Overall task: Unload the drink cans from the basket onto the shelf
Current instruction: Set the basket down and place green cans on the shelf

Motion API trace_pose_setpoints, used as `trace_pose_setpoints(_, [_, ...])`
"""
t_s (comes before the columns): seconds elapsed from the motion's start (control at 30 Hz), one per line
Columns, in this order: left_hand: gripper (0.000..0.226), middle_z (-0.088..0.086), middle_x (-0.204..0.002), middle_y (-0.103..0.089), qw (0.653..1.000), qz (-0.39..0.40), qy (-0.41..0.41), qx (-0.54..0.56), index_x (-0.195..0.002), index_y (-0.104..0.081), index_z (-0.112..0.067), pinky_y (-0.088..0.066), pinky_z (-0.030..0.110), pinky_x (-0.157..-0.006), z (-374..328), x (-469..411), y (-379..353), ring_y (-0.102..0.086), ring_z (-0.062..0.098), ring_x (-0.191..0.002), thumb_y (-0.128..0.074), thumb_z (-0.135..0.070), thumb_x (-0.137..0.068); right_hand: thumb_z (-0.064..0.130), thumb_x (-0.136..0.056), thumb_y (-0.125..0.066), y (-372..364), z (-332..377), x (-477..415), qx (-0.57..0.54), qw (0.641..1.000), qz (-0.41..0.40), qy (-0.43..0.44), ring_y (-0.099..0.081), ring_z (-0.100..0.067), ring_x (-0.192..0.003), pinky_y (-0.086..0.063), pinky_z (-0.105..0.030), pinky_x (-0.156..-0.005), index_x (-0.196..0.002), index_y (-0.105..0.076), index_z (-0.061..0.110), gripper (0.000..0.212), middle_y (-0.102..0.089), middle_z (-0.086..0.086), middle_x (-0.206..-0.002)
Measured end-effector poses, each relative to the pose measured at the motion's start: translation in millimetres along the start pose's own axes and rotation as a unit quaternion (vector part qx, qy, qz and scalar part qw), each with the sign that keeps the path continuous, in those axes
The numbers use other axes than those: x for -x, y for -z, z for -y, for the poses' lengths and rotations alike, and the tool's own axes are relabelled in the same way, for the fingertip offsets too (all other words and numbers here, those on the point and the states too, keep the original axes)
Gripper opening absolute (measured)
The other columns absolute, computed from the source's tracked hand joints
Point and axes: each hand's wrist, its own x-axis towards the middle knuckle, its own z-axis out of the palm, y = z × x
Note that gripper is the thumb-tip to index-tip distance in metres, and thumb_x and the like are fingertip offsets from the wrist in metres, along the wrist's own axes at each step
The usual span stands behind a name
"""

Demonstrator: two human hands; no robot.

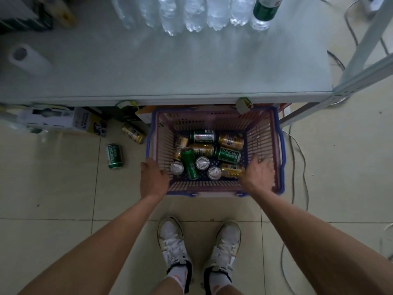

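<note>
Basket (212, 120), green can (115, 156) and gold can (133, 133) rest on the tiled floor (63, 188); water bottles (191, 15) line the shelf (170, 71) along its far side.

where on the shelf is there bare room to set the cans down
The shelf is bare across its middle and front, from the paper roll at left to the right edge. The back is crowded with bottles. The basket is packed with cans.

A row of clear plastic water bottles (191, 15) stands beside a green-labelled bottle (264, 11). A white paper roll (27, 58) lies far left. Grey cables (297, 167) trail over beige floor tiles (53, 199), near white lace-up sneakers (172, 241).
</note>
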Motion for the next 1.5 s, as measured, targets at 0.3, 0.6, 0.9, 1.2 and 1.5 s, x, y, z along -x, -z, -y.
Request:
trace_pose_setpoints(0.3, [0.089,0.023,-0.146,-0.037,0.925,0.156,-0.292,-0.189,-0.153,-0.026,-0.007,-0.051,0.038,-0.082,-30.7,-70.5,-81.8,-0.052,0.038,-0.116,-0.076,-0.018,-0.081,0.013,-0.092,-0.067,-56.3,55.6,-92.7,0.032,0.938,0.187,0.292,-0.059,-0.039,-0.121,-0.057,-0.043,-0.085,-0.16,-0.027,0.023,0.079,-0.036,-0.021,-0.157])
trace_pose_setpoints(0.6, [0.098,0.013,-0.146,-0.04,0.718,0.227,-0.535,-0.382,-0.154,-0.033,-0.014,-0.038,0.036,-0.102,-39.6,-164.0,-114.7,-0.042,0.029,-0.128,-0.078,-0.051,-0.076,0.012,-0.086,-0.076,-69.7,94.7,-168.0,0.152,0.835,0.246,0.468,-0.066,-0.029,-0.104,-0.057,-0.046,-0.086,-0.139,-0.053,0.014,0.059,-0.066,-0.011,-0.123])
trace_pose_setpoints(0.9, [0.088,0.006,-0.134,-0.054,0.677,0.311,-0.596,-0.299,-0.141,-0.049,-0.018,-0.045,0.027,-0.091,-64.3,-187.2,-132.8,-0.056,0.021,-0.116,-0.083,-0.058,-0.071,0.019,-0.082,-0.086,-86.2,112.5,-189.4,0.259,0.786,0.287,0.483,-0.057,-0.019,-0.077,-0.04,-0.022,-0.06,-0.083,-0.067,0.006,0.023,-0.07,-0.012,-0.088])
trace_pose_setpoints(1.2, [0.058,0.004,-0.12,-0.065,0.732,0.318,-0.564,-0.21,-0.123,-0.062,-0.013,-0.05,0.041,-0.09,-60.4,-158.0,-131.0,-0.061,0.022,-0.107,-0.088,-0.028,-0.073,0.038,-0.068,-0.095,-100.5,58.5,-167.6,0.221,0.788,0.339,0.464,-0.042,-0.029,-0.142,-0.043,-0.041,-0.113,-0.161,-0.031,0.019,0.115,-0.037,-0.008,-0.162])
trace_pose_setpoints(1.5, [0.06,0.006,-0.122,-0.069,0.825,0.287,-0.461,-0.153,-0.124,-0.064,-0.016,-0.051,0.032,-0.089,-59.2,-141.9,-131.5,-0.064,0.024,-0.111,-0.089,-0.017,-0.069,0.061,-0.078,-0.071,-100.9,41.9,-139.1,0.068,0.82,0.148,0.548,-0.064,-0.022,-0.117,-0.054,-0.038,-0.096,-0.136,-0.065,0.025,0.068,-0.065,-0.002,-0.135])
